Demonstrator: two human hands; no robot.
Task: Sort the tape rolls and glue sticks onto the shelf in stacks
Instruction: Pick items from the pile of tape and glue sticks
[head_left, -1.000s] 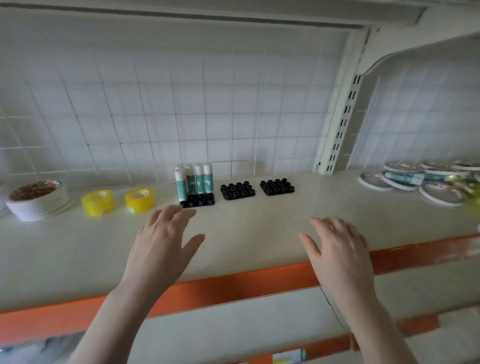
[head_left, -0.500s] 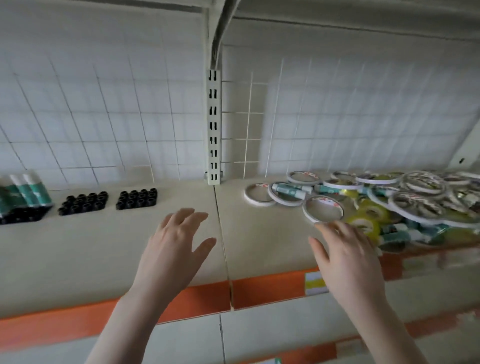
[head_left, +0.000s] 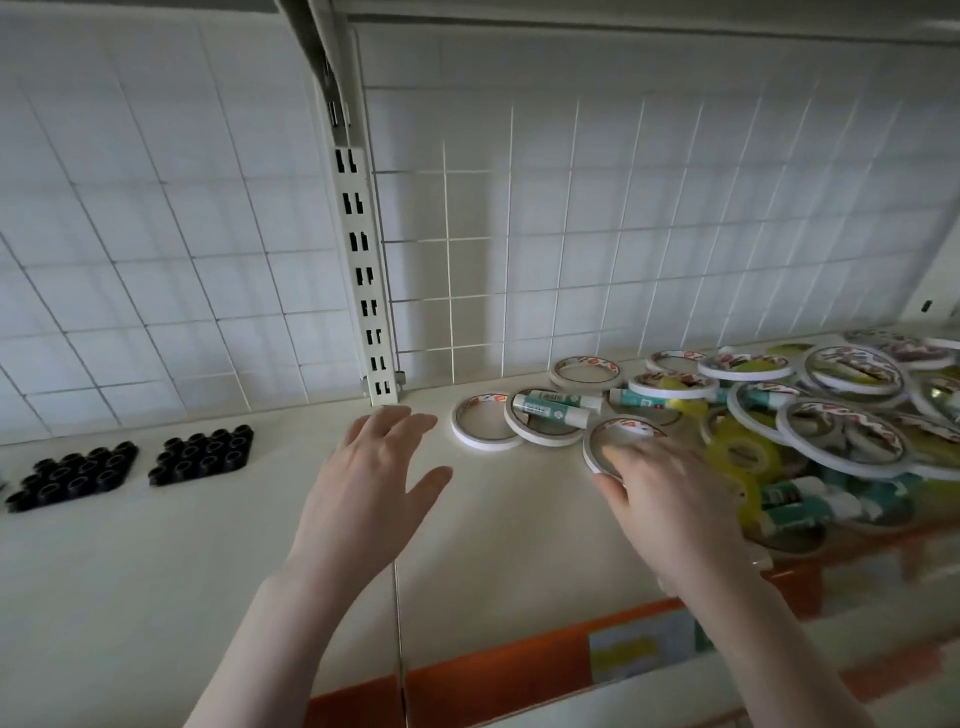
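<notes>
Tape rolls and glue sticks lie jumbled in a heap (head_left: 769, 415) on the shelf (head_left: 208, 571), to the right of the slotted upright (head_left: 371, 312), which I take as my landmark. Well left of that upright I see two black peg trays (head_left: 202, 454) sitting side by side, both bare. Just in front of the upright my left hand (head_left: 363, 499) hovers over the shelf with fingers spread and relaxed, holding nothing. Right of the upright, a white tape ring (head_left: 485, 428) lies flat at the near edge of the heap, with another ring beside it carrying a green glue stick (head_left: 558, 408) across its top. Further right, my right hand (head_left: 670, 499) reaches onto a white roll (head_left: 618, 441); its fingertips rest on the rim, but I cannot tell whether they have closed on it, since the hand is blurred. My judgement: I should pinch that one ring by its rim, lift it straight up so it does not drag its neighbours, and keep yellow rolls (head_left: 737, 452) for a separate stack.
</notes>
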